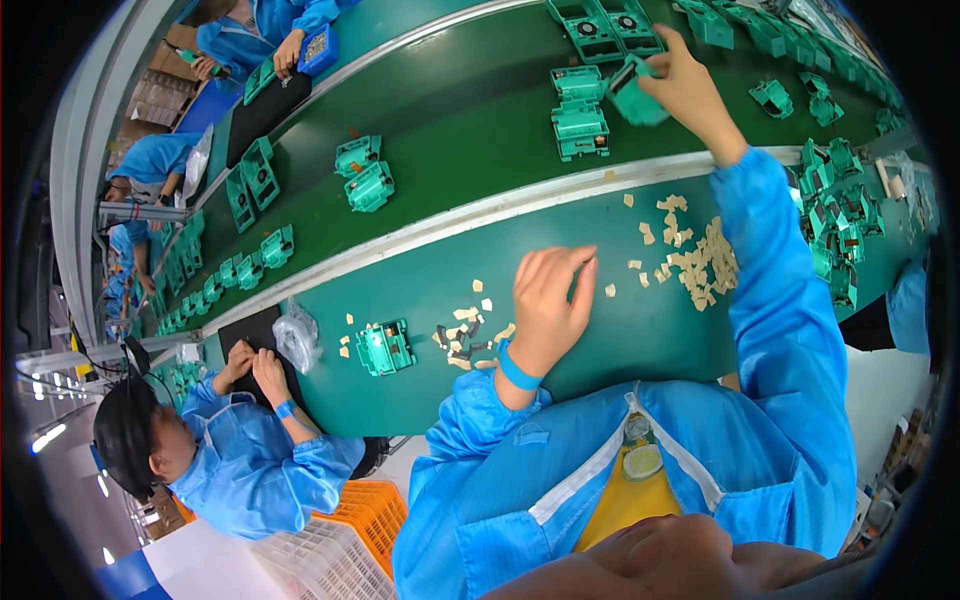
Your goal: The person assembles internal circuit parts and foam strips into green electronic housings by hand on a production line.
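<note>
My right hand (pixel 690 88) reaches over the conveyor, its fingers closed on a green plastic housing (pixel 637 98) that is slightly smeared by motion. Right beside that piece, more green housings (pixel 580 130) stand on the belt. Above the near worktable hangs my left hand (pixel 550 300), a blue band on its wrist. Its thumb and forefinger come together at the tips; whether anything tiny sits between them I cannot make out. Small cream-coloured pieces (pixel 708 262) lie scattered to its right. On its left are a few dark and cream scraps (pixel 462 335) and one green housing (pixel 386 348).
A pale rail (pixel 430 217) divides worktable from conveyor (pixel 450 130). Green housings (pixel 840 215) are heaped at the right. At left, a co-worker (pixel 260 450) works by a clear plastic bag (pixel 296 338). Other people sit across the belt, near a blue bin (pixel 320 50).
</note>
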Action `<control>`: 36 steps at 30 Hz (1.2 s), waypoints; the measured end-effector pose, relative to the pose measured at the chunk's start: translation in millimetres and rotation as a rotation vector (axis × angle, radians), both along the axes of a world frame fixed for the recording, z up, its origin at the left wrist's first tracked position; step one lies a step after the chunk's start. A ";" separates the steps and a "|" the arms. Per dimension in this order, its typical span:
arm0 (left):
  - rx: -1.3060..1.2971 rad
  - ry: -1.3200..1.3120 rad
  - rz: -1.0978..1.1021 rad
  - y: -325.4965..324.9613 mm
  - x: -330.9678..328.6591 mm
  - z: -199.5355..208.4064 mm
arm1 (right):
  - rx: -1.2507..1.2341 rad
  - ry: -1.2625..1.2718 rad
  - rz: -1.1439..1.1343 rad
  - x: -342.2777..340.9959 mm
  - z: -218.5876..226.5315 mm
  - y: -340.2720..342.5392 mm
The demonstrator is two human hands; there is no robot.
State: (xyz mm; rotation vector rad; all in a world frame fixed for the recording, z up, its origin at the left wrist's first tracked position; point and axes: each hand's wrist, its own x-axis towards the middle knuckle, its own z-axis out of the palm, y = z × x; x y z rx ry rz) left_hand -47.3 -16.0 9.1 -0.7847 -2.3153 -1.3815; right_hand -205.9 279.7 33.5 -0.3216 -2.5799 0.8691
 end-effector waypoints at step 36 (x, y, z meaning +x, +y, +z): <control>-0.233 -0.276 -0.204 -6.8 14.6 -8.3 | -1.325 -0.411 0.177 248.9 -53.0 -56.0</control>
